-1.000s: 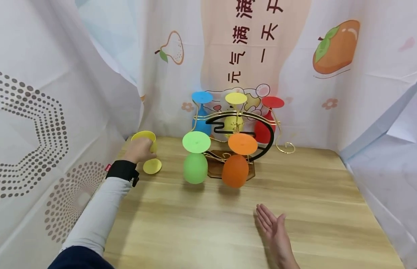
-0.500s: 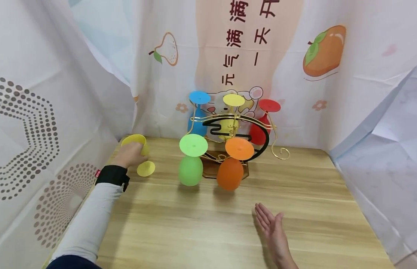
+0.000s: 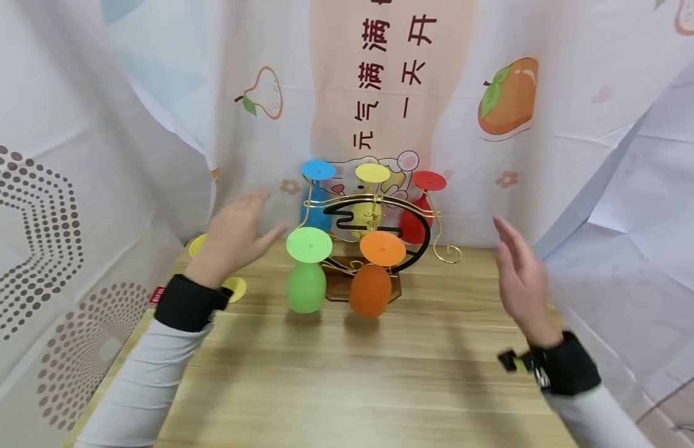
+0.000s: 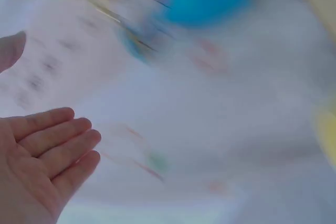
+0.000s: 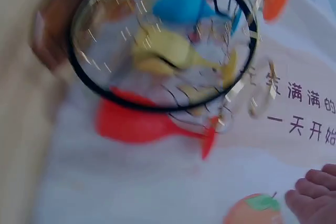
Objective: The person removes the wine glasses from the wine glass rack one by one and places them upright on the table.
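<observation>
Five coloured plastic goblets hang upside down on a gold-wire glass rack with a black ring point(image 3: 427, 239) and wooden base point(image 3: 337, 290): green point(image 3: 306, 292), orange point(image 3: 371, 292), blue point(image 3: 317, 218), yellow point(image 3: 373, 173) and red point(image 3: 415, 229). To the left, another yellow goblet lies on the table, its foot point(image 3: 238, 288) and rim showing around my left wrist. My left hand point(image 3: 231, 233) is raised left of the rack, fingers extended and thumb apart, holding nothing. Right of the rack my right hand point(image 3: 521, 283) is up too, fingers straight and palm inward, also holding nothing.
The wooden table point(image 3: 324, 373) extends in front of the rack. Printed white curtains point(image 3: 459, 143) hang close behind it and along both sides. Black bands point(image 3: 187, 303) circle both wrists. Both wrist views are blurred.
My left hand has let go of the yellow goblet at the left and lifted toward the rack. The right hand has risen from the front of the table to the rack's right side.
</observation>
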`<state>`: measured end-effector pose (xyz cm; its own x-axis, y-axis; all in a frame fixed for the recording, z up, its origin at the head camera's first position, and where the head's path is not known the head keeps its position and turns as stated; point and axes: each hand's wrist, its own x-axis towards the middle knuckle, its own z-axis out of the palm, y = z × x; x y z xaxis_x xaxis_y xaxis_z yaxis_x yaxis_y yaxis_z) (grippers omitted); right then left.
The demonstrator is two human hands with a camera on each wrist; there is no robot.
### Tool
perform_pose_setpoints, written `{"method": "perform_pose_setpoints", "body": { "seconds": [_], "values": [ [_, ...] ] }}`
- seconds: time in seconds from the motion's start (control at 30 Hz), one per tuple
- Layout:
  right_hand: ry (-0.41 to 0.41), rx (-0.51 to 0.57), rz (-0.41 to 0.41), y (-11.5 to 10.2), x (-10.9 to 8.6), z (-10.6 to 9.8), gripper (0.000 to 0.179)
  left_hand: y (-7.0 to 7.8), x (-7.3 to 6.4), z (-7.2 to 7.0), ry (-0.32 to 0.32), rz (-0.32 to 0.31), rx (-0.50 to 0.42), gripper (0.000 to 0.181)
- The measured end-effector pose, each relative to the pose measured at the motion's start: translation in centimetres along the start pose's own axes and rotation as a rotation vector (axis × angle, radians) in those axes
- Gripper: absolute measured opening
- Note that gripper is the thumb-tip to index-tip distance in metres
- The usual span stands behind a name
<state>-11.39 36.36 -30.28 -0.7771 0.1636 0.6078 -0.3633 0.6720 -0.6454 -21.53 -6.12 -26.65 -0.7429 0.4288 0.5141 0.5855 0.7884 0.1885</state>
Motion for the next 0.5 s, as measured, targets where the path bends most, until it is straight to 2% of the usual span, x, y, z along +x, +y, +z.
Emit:
{"method": "perform_pose_setpoints", "body": {
  "seconds": [0.1,0.2,0.27,0.37,0.5],
  "values": [
    [-0.104,-0.2,-0.136,0.4,6.2,0.6,0.05,5.3,1.9,0.3,-0.085,0.039,-0.072,0.076],
    [-0.274,-0.355,-0.269,2.2,11.8,1.9,0.057,10.1,3.7,1.3,-0.188,0.072,-0.129,0.083],
    [-0.41,-0.432,-0.307,3.6,14.5,2.8,0.062,12.5,4.9,2.4,-0.246,0.075,-0.163,0.087],
    [-0.569,-0.507,-0.307,5.3,16.8,4.0,0.069,14.7,6.6,4.5,-0.31,0.036,-0.186,0.091],
    [-0.655,-0.574,-0.313,6.4,17.6,5.5,0.072,15.6,8.4,6.7,-0.365,-0.072,-0.186,0.093]
  ]
}}
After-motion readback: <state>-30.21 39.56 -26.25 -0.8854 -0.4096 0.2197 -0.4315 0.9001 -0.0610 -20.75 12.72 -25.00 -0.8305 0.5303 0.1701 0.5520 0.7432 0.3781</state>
